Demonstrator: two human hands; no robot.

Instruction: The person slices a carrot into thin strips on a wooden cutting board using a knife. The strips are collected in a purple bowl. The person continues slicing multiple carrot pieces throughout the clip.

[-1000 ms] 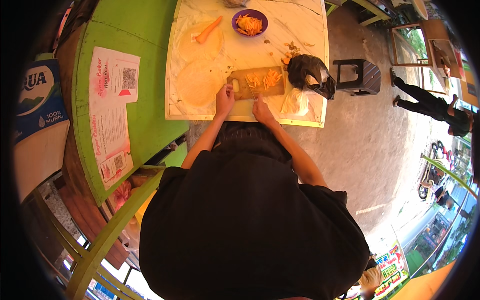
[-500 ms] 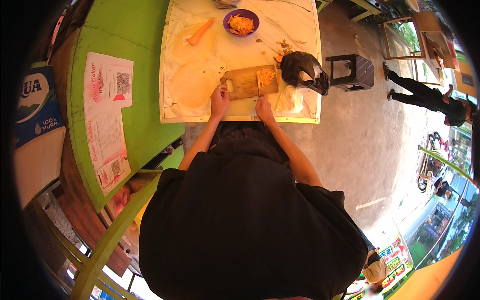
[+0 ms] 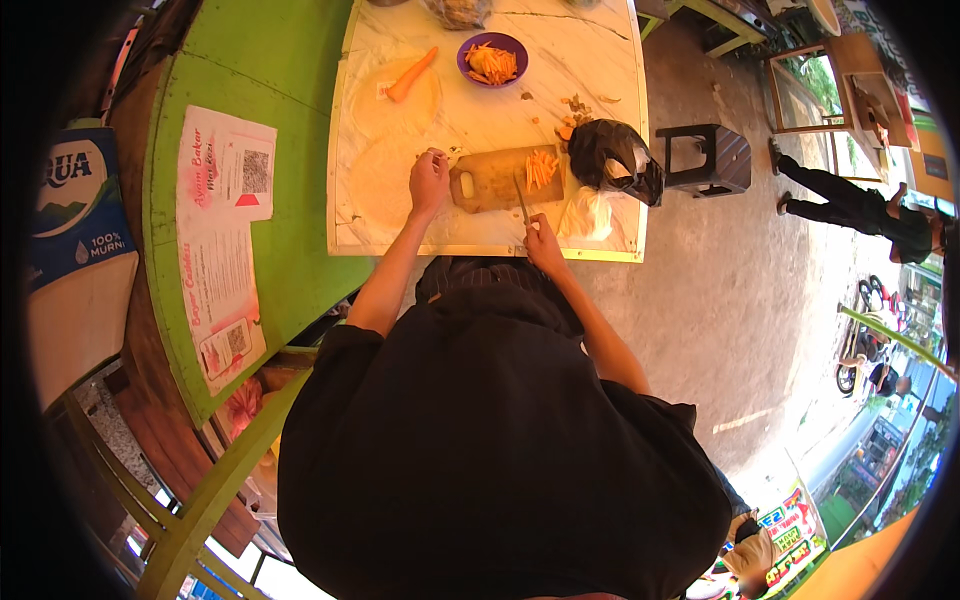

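My right hand (image 3: pixel 543 246) is closed round the handle of a knife (image 3: pixel 523 198), whose blade points away over the cutting board (image 3: pixel 490 187). Cut carrot sticks (image 3: pixel 541 170) lie in a pile at the board's right end, close to the blade tip. My left hand (image 3: pixel 430 182) is above the table, just left of the board's handle hole and apart from the board. Its fingers are curled together; whatever they hold, if anything, is too small to make out. Beyond the board, a purple bowl (image 3: pixel 523 72) holds more carrot sticks, and a whole peeled carrot (image 3: pixel 414 75) lies to its left.
A black plastic bag (image 3: pixel 603 150) and a white bag (image 3: pixel 588 214) lie right of the board, with peelings (image 3: pixel 576 106) behind. The marble-look table (image 3: pixel 372 225) has a metal edge. A dark stool (image 3: pixel 712 160) stands right; a green bench (image 3: pixel 290 190) runs left.
My left hand has moved from beside the board's handle, up and slightly left. My right hand has drawn back a little with the knife, whose blade now shows. The whole view has shifted slightly.
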